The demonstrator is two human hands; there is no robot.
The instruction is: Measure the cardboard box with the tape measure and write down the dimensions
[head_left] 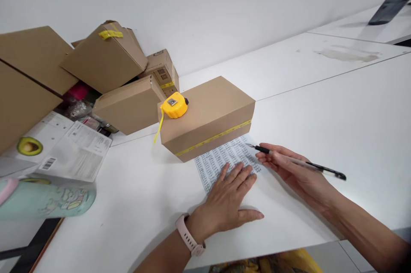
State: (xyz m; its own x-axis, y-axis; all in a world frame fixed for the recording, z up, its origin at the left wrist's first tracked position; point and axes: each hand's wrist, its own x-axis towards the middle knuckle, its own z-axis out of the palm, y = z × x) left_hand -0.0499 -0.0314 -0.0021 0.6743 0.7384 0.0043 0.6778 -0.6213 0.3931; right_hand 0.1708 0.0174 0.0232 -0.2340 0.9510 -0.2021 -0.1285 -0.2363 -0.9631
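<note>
My left hand [229,198] lies flat with fingers spread, pressing on a printed sheet of paper [213,166] covered in rows of small dark text. In my right hand [293,170] is a pen [263,149] with a clear barrel and black grip, its tip close above the sheet's right part; whether it touches, I cannot tell. Just beyond the sheet stands a closed cardboard box [212,110] with yellow tape along its near side, covering the paper's far edge. On the box's left end rests a yellow tape measure [175,105], its strip hanging over the edge.
Several cardboard boxes [105,57] are piled at the back left. A white carton with an avocado picture [75,149] and a mint-green bottle [67,198] are at the left. Something yellow [298,261] shows below the table's front edge. A dark object [390,3] stands far right.
</note>
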